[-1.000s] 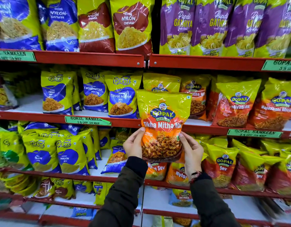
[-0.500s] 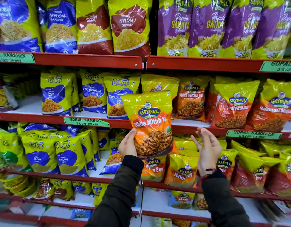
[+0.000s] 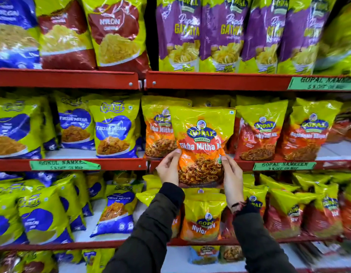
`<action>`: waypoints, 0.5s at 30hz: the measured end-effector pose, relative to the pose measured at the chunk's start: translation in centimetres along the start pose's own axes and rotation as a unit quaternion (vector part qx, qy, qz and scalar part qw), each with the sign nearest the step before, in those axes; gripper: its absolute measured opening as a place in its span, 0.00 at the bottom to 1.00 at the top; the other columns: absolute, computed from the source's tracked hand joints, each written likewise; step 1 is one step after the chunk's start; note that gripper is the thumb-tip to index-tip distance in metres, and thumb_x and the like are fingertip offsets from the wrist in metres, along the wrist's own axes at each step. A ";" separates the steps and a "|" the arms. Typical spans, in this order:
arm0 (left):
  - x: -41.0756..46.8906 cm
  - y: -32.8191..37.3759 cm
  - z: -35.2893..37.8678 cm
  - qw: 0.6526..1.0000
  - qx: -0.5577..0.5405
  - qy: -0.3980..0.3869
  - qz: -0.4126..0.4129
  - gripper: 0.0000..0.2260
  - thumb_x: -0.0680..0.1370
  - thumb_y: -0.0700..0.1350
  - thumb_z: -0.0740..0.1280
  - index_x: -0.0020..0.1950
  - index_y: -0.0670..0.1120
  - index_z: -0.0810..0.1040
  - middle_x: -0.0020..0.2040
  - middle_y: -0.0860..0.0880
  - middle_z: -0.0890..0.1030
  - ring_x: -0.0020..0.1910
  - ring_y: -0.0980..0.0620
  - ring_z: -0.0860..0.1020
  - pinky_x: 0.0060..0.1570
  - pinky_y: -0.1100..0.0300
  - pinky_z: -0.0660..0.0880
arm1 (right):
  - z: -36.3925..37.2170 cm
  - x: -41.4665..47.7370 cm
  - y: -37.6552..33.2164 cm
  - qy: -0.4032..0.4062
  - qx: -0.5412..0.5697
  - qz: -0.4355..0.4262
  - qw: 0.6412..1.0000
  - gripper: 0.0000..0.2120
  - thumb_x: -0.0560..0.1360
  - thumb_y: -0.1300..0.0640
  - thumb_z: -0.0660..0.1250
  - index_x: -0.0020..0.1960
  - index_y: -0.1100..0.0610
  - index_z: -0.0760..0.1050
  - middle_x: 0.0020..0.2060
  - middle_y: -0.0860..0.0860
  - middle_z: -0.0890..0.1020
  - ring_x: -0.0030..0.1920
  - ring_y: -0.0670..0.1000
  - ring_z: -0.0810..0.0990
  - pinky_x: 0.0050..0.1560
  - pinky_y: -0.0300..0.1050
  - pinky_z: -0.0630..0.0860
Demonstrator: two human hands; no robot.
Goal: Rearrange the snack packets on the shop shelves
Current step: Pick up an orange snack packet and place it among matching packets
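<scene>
I hold a yellow and orange Gopal Tikha Mitha packet (image 3: 202, 142) upright in front of the middle red shelf (image 3: 190, 164). My left hand (image 3: 168, 167) grips its lower left edge and my right hand (image 3: 232, 174) grips its lower right edge. Just behind it to the left stands another Tikha Mitha packet (image 3: 157, 127) on the shelf. The held packet's bottom hangs below the shelf's front lip.
Blue and yellow Gokul packets (image 3: 115, 129) fill the left bays. Red and yellow Gopal packets (image 3: 259, 133) stand right of the held one. Purple Papdi Gathiya packets (image 3: 182, 34) line the top shelf. Nylon Sev packets (image 3: 203, 217) sit below. Green price labels (image 3: 284, 166) hang on the shelf edges.
My right hand, open and off the packet half a second ago, now grips its right edge again. The packet has moved right and up, in front of the Tikha Mitha row. The view has moved closer.
</scene>
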State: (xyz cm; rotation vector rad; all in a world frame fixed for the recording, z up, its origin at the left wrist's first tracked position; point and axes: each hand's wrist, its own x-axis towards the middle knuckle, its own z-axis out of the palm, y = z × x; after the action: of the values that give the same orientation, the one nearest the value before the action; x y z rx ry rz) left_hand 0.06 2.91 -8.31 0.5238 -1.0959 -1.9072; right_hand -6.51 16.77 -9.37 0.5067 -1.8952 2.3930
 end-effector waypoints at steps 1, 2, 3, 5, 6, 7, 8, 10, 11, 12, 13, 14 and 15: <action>0.7 -0.3 1.0 1.000 0.006 -0.014 0.006 0.02 0.73 0.43 0.73 0.42 0.50 0.83 0.44 0.51 0.84 0.47 0.55 0.80 0.49 0.66 0.77 | -0.2 1.0 -0.3 0.013 0.006 -0.012 1.000 0.11 0.81 0.57 0.60 0.59 0.57 0.77 0.51 0.44 0.81 0.52 0.38 0.78 0.52 0.25 0.72; 1.7 -0.7 2.4 0.999 0.009 -0.028 0.014 0.03 0.73 0.43 0.72 0.42 0.51 0.83 0.46 0.50 0.84 0.48 0.55 0.80 0.52 0.65 0.75 | -0.3 2.3 -0.6 0.028 0.013 -0.022 0.999 0.10 0.80 0.58 0.60 0.60 0.56 0.76 0.50 0.41 0.79 0.50 0.33 0.76 0.48 0.21 0.71; 2.5 -1.0 3.6 0.999 0.015 -0.043 0.026 0.02 0.74 0.44 0.71 0.43 0.51 0.82 0.47 0.50 0.83 0.49 0.57 0.79 0.52 0.67 0.74 | -0.5 3.6 -0.7 0.036 0.017 -0.030 0.999 0.10 0.80 0.58 0.61 0.60 0.54 0.75 0.49 0.39 0.79 0.48 0.31 0.76 0.47 0.20 0.70; 4.1 -1.5 5.8 0.995 0.040 -0.072 0.056 0.01 0.76 0.44 0.69 0.46 0.48 0.80 0.47 0.53 0.82 0.47 0.61 0.78 0.46 0.75 0.73 | -0.6 6.1 -0.6 0.045 0.026 -0.047 0.998 0.10 0.80 0.58 0.61 0.60 0.53 0.75 0.50 0.41 0.80 0.48 0.28 0.77 0.50 0.22 0.71; 4.8 -2.0 6.8 0.993 0.056 -0.084 0.068 0.02 0.77 0.44 0.68 0.49 0.47 0.79 0.46 0.55 0.80 0.46 0.62 0.77 0.44 0.78 0.72 | -0.7 7.2 -0.4 0.049 0.025 -0.053 0.997 0.10 0.80 0.58 0.61 0.60 0.54 0.75 0.51 0.42 0.80 0.48 0.28 0.78 0.51 0.23 0.72; 5.8 -2.6 7.7 0.990 0.070 -0.095 0.077 0.03 0.78 0.44 0.66 0.50 0.46 0.77 0.46 0.55 0.79 0.45 0.62 0.76 0.43 0.79 0.71 | -0.7 8.5 0.0 0.050 0.020 -0.061 0.997 0.10 0.80 0.58 0.61 0.60 0.54 0.76 0.52 0.43 0.80 0.49 0.28 0.78 0.52 0.24 0.72; 6.8 -3.3 8.4 0.987 0.086 -0.105 0.085 0.03 0.79 0.43 0.64 0.52 0.45 0.75 0.45 0.56 0.78 0.45 0.63 0.76 0.43 0.79 0.71 | -0.6 9.5 0.4 0.052 0.012 -0.069 0.996 0.11 0.80 0.59 0.61 0.61 0.55 0.76 0.52 0.43 0.80 0.49 0.28 0.78 0.51 0.24 0.72; 8.6 -4.6 9.5 0.981 0.120 -0.117 0.098 0.02 0.81 0.42 0.61 0.52 0.46 0.72 0.45 0.56 0.77 0.44 0.64 0.75 0.44 0.77 0.70 | -0.4 11.4 1.6 0.051 -0.006 -0.076 0.996 0.13 0.81 0.59 0.60 0.63 0.57 0.75 0.53 0.45 0.80 0.50 0.29 0.78 0.52 0.25 0.72; 9.2 -5.3 9.7 0.979 0.138 -0.116 0.096 0.03 0.81 0.41 0.60 0.53 0.46 0.72 0.45 0.55 0.76 0.44 0.63 0.75 0.45 0.75 0.70 | -0.3 11.9 2.2 0.048 -0.017 -0.073 0.996 0.13 0.81 0.59 0.60 0.64 0.57 0.74 0.54 0.46 0.80 0.52 0.31 0.78 0.54 0.26 0.72; 9.7 -5.9 9.9 0.978 0.155 -0.111 0.087 0.04 0.81 0.42 0.59 0.54 0.45 0.72 0.46 0.55 0.76 0.45 0.61 0.75 0.46 0.71 0.70 | -0.1 12.5 2.9 0.041 -0.035 -0.069 0.996 0.14 0.81 0.58 0.59 0.65 0.57 0.74 0.56 0.47 0.79 0.55 0.34 0.77 0.55 0.26 0.72; 10.1 -6.4 9.9 0.977 0.171 -0.104 0.076 0.06 0.82 0.42 0.58 0.56 0.44 0.72 0.47 0.53 0.76 0.46 0.58 0.75 0.49 0.67 0.69 | 0.1 12.8 3.5 0.033 -0.062 -0.064 0.996 0.14 0.81 0.57 0.58 0.66 0.56 0.73 0.57 0.47 0.78 0.57 0.39 0.77 0.56 0.27 0.71; 10.3 -7.0 9.7 0.975 0.190 -0.097 0.070 0.08 0.82 0.43 0.58 0.58 0.43 0.73 0.49 0.52 0.76 0.48 0.55 0.75 0.51 0.64 0.67 | 0.3 13.1 4.0 0.028 -0.093 -0.056 0.994 0.15 0.82 0.56 0.57 0.67 0.55 0.72 0.58 0.47 0.77 0.60 0.44 0.75 0.56 0.30 0.69; 10.4 -7.4 9.4 0.970 0.211 -0.094 0.071 0.10 0.82 0.44 0.58 0.59 0.42 0.73 0.50 0.50 0.76 0.49 0.52 0.75 0.51 0.62 0.67 | 0.4 13.3 4.4 0.027 -0.120 -0.049 0.991 0.16 0.82 0.55 0.55 0.68 0.55 0.70 0.59 0.47 0.76 0.61 0.48 0.73 0.56 0.35 0.67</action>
State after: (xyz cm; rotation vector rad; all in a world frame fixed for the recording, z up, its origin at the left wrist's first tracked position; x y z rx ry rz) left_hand -15.60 0.76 -9.03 0.4866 -1.6349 -1.6263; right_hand -20.04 13.10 -9.70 0.4992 -2.0466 2.0613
